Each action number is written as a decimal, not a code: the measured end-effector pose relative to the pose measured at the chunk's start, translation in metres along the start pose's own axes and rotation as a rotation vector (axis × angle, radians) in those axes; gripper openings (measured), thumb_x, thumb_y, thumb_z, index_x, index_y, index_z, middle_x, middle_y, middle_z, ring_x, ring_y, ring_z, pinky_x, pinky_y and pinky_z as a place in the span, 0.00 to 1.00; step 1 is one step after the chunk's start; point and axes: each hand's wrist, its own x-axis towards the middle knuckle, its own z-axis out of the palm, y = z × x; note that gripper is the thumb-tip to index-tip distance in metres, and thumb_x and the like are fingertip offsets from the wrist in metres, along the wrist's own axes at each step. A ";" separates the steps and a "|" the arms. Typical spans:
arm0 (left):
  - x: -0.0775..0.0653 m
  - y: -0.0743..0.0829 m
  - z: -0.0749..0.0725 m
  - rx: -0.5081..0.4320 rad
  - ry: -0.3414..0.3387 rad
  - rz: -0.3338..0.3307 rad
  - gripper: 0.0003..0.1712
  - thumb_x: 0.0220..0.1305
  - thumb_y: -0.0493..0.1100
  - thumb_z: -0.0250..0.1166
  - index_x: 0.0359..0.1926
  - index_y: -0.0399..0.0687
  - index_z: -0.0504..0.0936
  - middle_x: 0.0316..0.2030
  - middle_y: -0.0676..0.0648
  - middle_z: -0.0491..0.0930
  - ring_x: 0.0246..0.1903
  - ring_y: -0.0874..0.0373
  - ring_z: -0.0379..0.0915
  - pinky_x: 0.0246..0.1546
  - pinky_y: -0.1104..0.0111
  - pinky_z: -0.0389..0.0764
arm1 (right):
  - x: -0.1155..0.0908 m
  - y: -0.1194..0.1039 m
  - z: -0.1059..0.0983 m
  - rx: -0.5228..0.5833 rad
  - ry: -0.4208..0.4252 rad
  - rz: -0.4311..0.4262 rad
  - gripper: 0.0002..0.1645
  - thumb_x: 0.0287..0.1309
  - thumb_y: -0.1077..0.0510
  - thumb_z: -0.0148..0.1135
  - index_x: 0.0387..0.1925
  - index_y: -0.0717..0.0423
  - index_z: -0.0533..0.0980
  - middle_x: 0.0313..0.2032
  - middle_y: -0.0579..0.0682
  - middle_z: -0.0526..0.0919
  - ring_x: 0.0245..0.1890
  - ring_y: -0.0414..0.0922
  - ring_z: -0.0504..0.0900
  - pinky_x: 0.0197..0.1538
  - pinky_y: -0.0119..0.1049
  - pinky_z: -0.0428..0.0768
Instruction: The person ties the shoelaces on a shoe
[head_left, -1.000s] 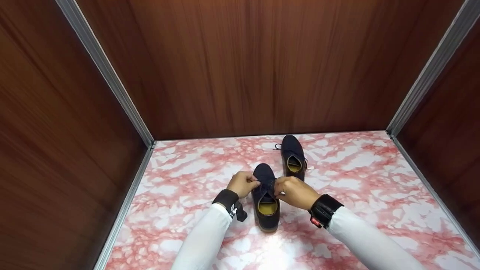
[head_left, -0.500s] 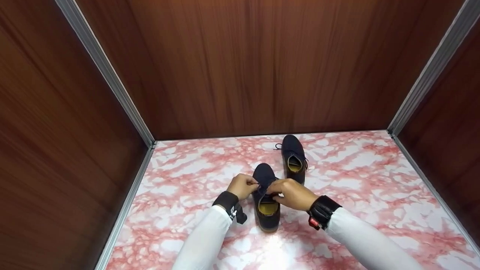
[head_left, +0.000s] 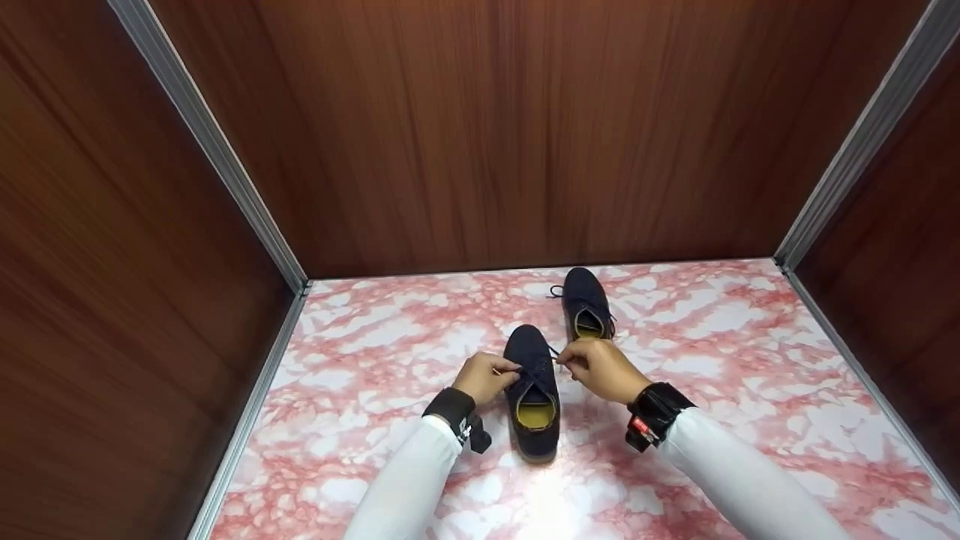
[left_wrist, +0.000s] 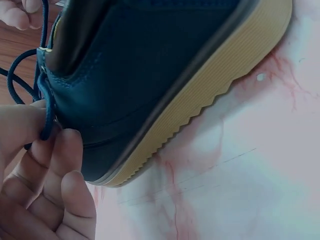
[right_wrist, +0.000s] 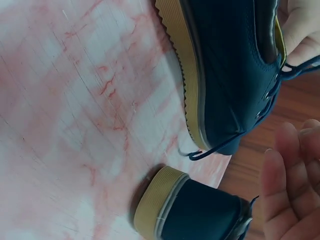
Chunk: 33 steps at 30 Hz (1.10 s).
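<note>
Reaches forward and down with both arms [head_left: 405, 480] in white sleeves [head_left: 750, 476], converging from the lower edge of the head view, with black bands [head_left: 451, 407] round the wrists. Bends the left hand [head_left: 481, 379] inward, pinching a lace [left_wrist: 49, 107] between thumb and fingertips, with the other fingers curled below. Angles the right hand [head_left: 609, 369] in from the opposite side, with knuckles up, fingers bent and tips close together. Cannot tell a grip on lace from a bare meeting of fingertips there.

Has the near shoe [head_left: 535, 386] between the two hands, upright on a red-and-white marbled surface [head_left: 390, 375], with the toe away and the heel toward the body. Sets the left fingertips at the left of the lacing, the right ones just beside the right edge. Has the far shoe [head_left: 585, 296] beyond the right hand, partly hidden at the heel by it.

Shows on the near shoe a dark navy upper, yellow lining [head_left: 535, 416] and a tan sole [left_wrist: 200, 92], ribbed along the side and saw-toothed underneath. Shows also blue lacing across the front, looping beside the left fingers, with a loose end [right_wrist: 220, 146] drooping past the sole.
</note>
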 end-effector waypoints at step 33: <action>0.000 0.007 0.009 0.182 0.010 0.213 0.15 0.68 0.37 0.68 0.52 0.55 0.91 0.37 0.45 0.86 0.35 0.57 0.78 0.38 0.72 0.77 | 0.021 0.007 0.027 0.298 -0.092 0.336 0.21 0.72 0.54 0.63 0.29 0.68 0.83 0.17 0.40 0.74 0.16 0.34 0.72 0.22 0.27 0.68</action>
